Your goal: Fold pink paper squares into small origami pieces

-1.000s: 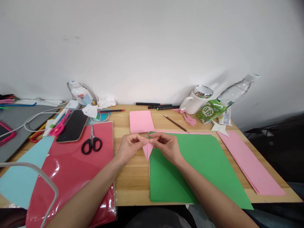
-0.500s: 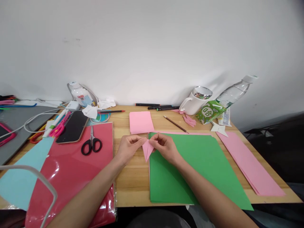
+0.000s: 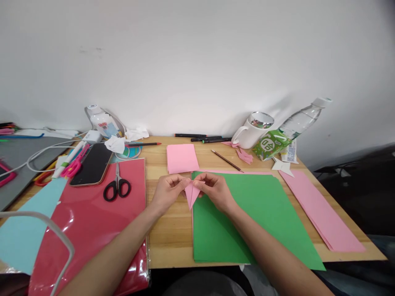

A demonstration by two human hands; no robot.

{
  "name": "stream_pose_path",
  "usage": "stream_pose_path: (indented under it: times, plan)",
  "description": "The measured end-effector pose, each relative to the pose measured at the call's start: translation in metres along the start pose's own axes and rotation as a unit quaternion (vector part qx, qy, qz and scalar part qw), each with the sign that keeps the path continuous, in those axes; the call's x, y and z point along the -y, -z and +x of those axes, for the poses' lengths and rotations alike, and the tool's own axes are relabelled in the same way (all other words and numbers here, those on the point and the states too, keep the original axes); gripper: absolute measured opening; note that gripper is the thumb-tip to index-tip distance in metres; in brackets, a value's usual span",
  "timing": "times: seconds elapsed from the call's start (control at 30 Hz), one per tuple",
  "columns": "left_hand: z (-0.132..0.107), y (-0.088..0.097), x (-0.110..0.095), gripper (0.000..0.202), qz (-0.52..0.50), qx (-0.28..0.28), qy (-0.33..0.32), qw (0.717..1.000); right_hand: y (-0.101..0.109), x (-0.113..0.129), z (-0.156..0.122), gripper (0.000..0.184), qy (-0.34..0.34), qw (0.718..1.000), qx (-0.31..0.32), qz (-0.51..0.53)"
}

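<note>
A small folded piece of pink paper hangs point down between my two hands, a crease running along its middle. My left hand pinches its upper left corner between thumb and fingers. At the upper right corner my right hand grips it the same way. Both thumbs meet near the top edge, hiding part of it. Beneath my right hand and forearm lies a stack of green paper. Just beyond my hands is a pile of pink paper squares.
Black-handled scissors rest on a red plastic-covered pack at left, beside a phone. A pencil, a white mug, a green carton and a tilted bottle are at right. Pink strips lie far right.
The view has shifted very slightly. Both hands keep their pinch on the folded pink paper, which looks almost the same.
</note>
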State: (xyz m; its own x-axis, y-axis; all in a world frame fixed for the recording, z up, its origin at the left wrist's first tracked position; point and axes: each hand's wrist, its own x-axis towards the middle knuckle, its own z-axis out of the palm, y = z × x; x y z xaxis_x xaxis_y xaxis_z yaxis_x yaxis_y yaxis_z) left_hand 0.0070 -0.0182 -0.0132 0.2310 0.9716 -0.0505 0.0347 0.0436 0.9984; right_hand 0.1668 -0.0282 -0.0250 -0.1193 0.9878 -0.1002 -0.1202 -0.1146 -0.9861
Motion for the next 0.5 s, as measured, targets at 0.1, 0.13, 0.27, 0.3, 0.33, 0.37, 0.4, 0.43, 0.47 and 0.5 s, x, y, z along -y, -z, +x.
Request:
stream_pose_path:
  times: [0.1, 0.13, 0.27, 0.3, 0.33, 0.37, 0.4, 0.43, 0.47, 0.5]
  plan:
    - [0.0, 0.0004, 0.001, 0.031, -0.011, -0.029, 0.001, 1.0, -0.0006, -0.001, 0.0003, 0.039, 0.011, 1.0, -0.006, 0.006]
    - [0.0, 0.0004, 0.0011, 0.031, -0.014, -0.032, 0.003, 0.999, -0.0003, -0.0014, 0.0002, 0.04, 0.016, 1.0, -0.012, 0.001]
    - [0.0, -0.0006, 0.001, 0.03, -0.001, 0.009, 0.013, 1.0, 0.0008, -0.0016, -0.0013, 0.044, 0.048, 0.998, -0.041, -0.022]
    - [0.0, -0.0008, 0.001, 0.031, 0.009, 0.016, 0.012, 1.0, 0.0006, -0.0014, -0.0017, 0.044, 0.051, 0.998, -0.041, -0.024]
    - [0.0, -0.0009, 0.001, 0.031, 0.02, 0.019, 0.011, 1.0, 0.0002, -0.0012, -0.0021, 0.044, 0.05, 0.998, -0.037, -0.025]
    - [0.0, -0.0009, 0.001, 0.031, 0.027, 0.017, 0.008, 0.999, -0.0004, -0.001, -0.0024, 0.044, 0.047, 0.998, -0.029, -0.023]
    - [-0.0001, -0.0008, 0.001, 0.032, 0.029, 0.012, 0.004, 0.999, -0.001, -0.001, -0.0026, 0.044, 0.044, 0.999, -0.019, -0.019]
    - [-0.0002, -0.0006, 0.0009, 0.032, 0.027, 0.007, 0.0, 1.0, -0.0016, -0.001, -0.0027, 0.043, 0.04, 0.999, -0.007, -0.015]
    - [-0.0004, -0.0003, 0.0009, 0.032, 0.021, 0.003, -0.002, 1.0, -0.0021, -0.0012, -0.0027, 0.043, 0.037, 0.999, 0.005, -0.012]
    - [-0.0005, -0.0001, 0.0008, 0.033, 0.015, -0.002, -0.003, 1.0, -0.0024, -0.0014, -0.0027, 0.043, 0.036, 0.999, 0.015, -0.01]
